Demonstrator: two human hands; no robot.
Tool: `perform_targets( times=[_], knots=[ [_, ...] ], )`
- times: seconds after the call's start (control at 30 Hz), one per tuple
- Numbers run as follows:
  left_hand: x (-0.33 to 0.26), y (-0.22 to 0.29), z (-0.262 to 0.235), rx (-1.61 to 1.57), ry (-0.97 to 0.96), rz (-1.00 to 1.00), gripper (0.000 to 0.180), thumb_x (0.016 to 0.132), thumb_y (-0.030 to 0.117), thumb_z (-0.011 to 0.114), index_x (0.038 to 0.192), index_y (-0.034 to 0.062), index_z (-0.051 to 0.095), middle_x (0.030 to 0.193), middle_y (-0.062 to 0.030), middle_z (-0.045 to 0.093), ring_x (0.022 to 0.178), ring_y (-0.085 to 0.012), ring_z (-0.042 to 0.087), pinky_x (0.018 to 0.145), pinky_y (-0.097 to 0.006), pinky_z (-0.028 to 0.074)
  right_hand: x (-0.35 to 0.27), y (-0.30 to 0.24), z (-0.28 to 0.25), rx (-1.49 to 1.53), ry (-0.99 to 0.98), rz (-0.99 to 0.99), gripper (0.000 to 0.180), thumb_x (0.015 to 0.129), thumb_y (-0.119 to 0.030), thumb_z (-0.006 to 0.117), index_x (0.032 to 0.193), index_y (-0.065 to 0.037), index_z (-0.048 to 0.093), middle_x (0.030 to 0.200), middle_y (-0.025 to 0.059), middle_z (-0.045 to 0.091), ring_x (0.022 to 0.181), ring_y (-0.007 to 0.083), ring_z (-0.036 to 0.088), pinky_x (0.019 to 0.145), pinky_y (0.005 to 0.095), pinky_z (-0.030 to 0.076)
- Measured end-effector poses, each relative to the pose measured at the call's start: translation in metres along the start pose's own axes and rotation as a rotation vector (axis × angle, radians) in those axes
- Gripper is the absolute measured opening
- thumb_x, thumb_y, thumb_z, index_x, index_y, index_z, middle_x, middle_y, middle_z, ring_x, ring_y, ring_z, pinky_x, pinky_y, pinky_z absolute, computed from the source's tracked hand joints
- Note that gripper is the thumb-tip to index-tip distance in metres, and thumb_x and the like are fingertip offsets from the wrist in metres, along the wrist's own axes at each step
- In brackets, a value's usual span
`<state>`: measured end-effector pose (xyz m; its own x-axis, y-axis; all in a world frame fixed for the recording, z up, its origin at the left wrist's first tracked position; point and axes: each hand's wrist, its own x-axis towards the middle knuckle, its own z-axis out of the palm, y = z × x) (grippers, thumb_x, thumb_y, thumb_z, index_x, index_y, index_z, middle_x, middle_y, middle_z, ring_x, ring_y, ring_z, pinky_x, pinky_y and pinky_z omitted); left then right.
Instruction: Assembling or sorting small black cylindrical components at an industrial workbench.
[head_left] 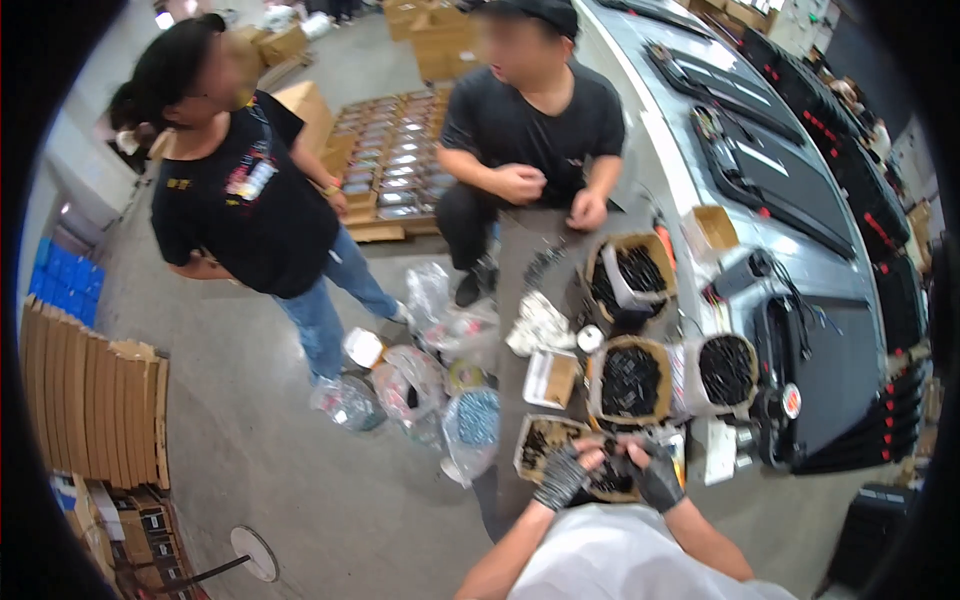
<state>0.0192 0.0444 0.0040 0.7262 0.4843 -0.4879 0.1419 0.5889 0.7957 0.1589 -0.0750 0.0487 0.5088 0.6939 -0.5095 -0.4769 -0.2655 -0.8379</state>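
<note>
My left hand (568,474) and my right hand (655,474), both in dark grey gloves with bare fingertips, face each other at the near end of a dark table. The fingers of each are closed in a pinch. A small dark piece seems to sit between them, too small to name. Below and between my hands shows a container of small black parts (612,486). By my left hand stands an open carton (526,470) holding more dark pieces. Just beyond my fingers is a larger box (595,405) filled with black parts.
More boxes of black parts (728,372) line the table, beside a white cloth (540,325) and a small carton (551,380). A seated person (535,130) works opposite; another person (250,190) stands left. Plastic bags (410,380) lie on the floor. Black panels (830,380) fill the right bench.
</note>
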Motion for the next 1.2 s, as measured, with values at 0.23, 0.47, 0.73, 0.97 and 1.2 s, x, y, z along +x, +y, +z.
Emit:
perform_targets(
  times=[0.23, 0.47, 0.73, 0.97, 1.2],
  knots=[
    [-0.009, 0.035, -0.013, -0.047, 0.161, 0.177, 0.021, 0.084, 0.010, 0.070, 0.103, 0.0017, 0.068, 0.093, -0.0041, 0.067, 0.083, -0.0120, 0.062, 0.075, -0.026, 0.050, 0.003, -0.041, 0.015, 0.370, -0.204, 0.180, 0.039, 0.092, -0.009, 0.052, 0.128, 0.004, 0.049, 0.121, 0.0152, 0.059, 0.110, 0.0230, 0.058, 0.097, 0.0332, 0.048],
    [-0.012, 0.018, -0.009, 0.016, 0.146, 0.193, 0.022, 0.087, 0.015, 0.068, 0.103, 0.0016, 0.066, 0.093, -0.0055, 0.067, 0.087, -0.0136, 0.062, 0.081, -0.027, 0.047, -0.009, -0.038, 0.006, 0.406, -0.282, 0.172, 0.048, 0.084, -0.008, 0.045, 0.130, 0.005, 0.047, 0.128, 0.0194, 0.053, 0.121, 0.0269, 0.051, 0.106, 0.0374, 0.040],
    [-0.020, 0.025, -0.004, 0.060, 0.165, 0.207, 0.022, 0.087, 0.017, 0.068, 0.104, 0.0016, 0.066, 0.092, -0.0062, 0.068, 0.086, -0.0134, 0.061, 0.079, -0.027, 0.048, -0.012, -0.032, -0.002, 0.156, -0.204, 0.139, 0.037, 0.093, -0.013, 0.055, 0.127, 0.002, 0.051, 0.116, 0.0132, 0.060, 0.108, 0.0209, 0.058, 0.098, 0.0333, 0.047],
    [-0.022, 0.030, -0.003, -0.007, 0.164, 0.199, 0.024, 0.087, 0.017, 0.069, 0.103, 0.0009, 0.066, 0.092, -0.0058, 0.069, 0.084, -0.0121, 0.061, 0.077, -0.027, 0.048, -0.015, -0.038, 0.005, 0.290, -0.250, 0.174, 0.037, 0.094, -0.015, 0.052, 0.126, 0.004, 0.052, 0.120, 0.0142, 0.060, 0.110, 0.0206, 0.057, 0.097, 0.0322, 0.046],
    [-0.022, 0.029, -0.002, -0.030, 0.178, 0.207, 0.024, 0.085, 0.015, 0.071, 0.106, 0.0034, 0.067, 0.089, -0.0031, 0.065, 0.079, -0.0116, 0.060, 0.073, -0.025, 0.049, -0.015, -0.042, 0.003, 0.258, -0.295, 0.167, 0.048, 0.079, -0.013, 0.052, 0.124, 0.005, 0.053, 0.124, 0.0141, 0.058, 0.114, 0.0214, 0.056, 0.101, 0.0329, 0.044]
  ],
)
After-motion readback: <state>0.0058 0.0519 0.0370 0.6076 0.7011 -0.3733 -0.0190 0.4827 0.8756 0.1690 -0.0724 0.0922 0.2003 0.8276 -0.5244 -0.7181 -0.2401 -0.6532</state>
